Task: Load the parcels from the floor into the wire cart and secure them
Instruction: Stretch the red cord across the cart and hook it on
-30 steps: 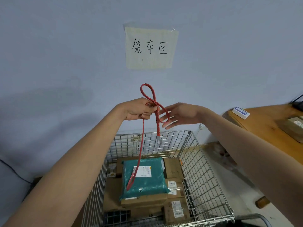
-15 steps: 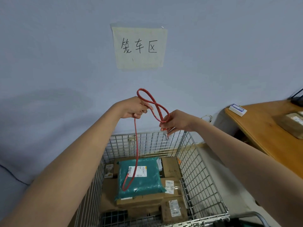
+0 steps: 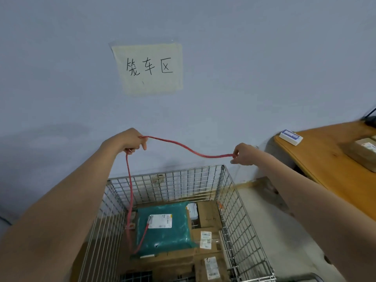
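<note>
A red cord (image 3: 184, 147) stretches between my two raised hands above the wire cart (image 3: 236, 212). My left hand (image 3: 132, 140) grips the cord in a fist, and the long tail drops from it into the cart, ending on the teal parcel (image 3: 168, 235). My right hand (image 3: 243, 154) pinches the cord's other end between thumb and fingers. Brown cardboard parcels (image 3: 209, 216) with white labels lie around and under the teal one inside the cart.
The cart stands against a pale blue wall bearing a paper sign (image 3: 149, 68). A wooden table (image 3: 329, 159) to the right carries a small white-and-blue box (image 3: 290, 137) and a brown parcel (image 3: 364, 153). Bare floor lies between cart and table.
The loop in the cord has been pulled out: my right hand took hold of the end and moved right, away from the left, drawing the cord into a sagging span.
</note>
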Tool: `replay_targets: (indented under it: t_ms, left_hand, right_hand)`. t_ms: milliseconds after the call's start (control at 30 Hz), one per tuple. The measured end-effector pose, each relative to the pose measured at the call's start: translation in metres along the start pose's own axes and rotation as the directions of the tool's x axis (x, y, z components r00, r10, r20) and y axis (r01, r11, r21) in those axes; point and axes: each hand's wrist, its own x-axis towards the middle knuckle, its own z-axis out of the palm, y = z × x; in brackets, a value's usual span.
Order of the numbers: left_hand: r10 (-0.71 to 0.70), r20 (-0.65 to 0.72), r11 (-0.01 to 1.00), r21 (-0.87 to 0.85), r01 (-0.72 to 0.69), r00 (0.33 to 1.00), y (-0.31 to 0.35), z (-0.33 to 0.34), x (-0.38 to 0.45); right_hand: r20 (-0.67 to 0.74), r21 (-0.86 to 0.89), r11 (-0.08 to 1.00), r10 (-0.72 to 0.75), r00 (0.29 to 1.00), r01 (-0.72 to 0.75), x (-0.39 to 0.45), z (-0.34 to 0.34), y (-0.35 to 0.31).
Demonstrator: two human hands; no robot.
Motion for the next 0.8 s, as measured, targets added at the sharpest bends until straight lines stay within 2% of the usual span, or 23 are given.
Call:
replay_targets:
  t_ms: [133,233,300,400,533,700,733,800]
  left_hand:
    - [-0.008,-0.134,0.990,0.142,0.027,0.991,0.005,0.016,0.011]
    - [-0.023,-0.094,0.988,0.150,0.037,0.995,0.009,0.037,0.016]
    - [-0.026,-0.069,0.996,0.084,0.032,0.997,0.008,0.051,0.021]
    - [0.008,-0.110,0.997,-0.071,-0.016,0.994,0.007,0.065,0.024]
    - [0.026,-0.128,0.923,-0.378,-0.073,0.991,0.005,0.067,0.013]
    - [-0.085,0.037,0.915,-0.392,0.093,0.996,-0.002,0.048,0.014]
    - [-0.111,0.072,0.889,-0.439,0.131,0.991,-0.001,0.044,0.015]
    - [-0.178,0.093,0.741,-0.642,0.196,0.980,0.000,0.035,0.021]
  right_hand:
    - [-0.082,0.041,0.999,-0.017,0.996,0.020,0.015,0.001,0.034]
    - [-0.077,0.088,0.996,0.003,0.997,0.003,0.025,0.002,0.057]
    - [-0.074,0.107,0.994,-0.001,0.997,0.009,0.031,-0.001,0.069]
    - [-0.075,0.196,0.977,-0.066,0.995,0.080,0.038,-0.012,0.082]
    - [-0.142,0.223,0.964,-0.117,0.983,0.147,0.052,-0.027,0.093]
    - [-0.120,0.188,0.966,-0.154,0.981,0.175,0.061,-0.036,0.099]
    - [-0.117,0.162,0.971,-0.159,0.980,0.177,0.062,-0.036,0.099]
    - [-0.136,0.103,0.984,-0.133,0.982,0.148,0.064,-0.034,0.099]
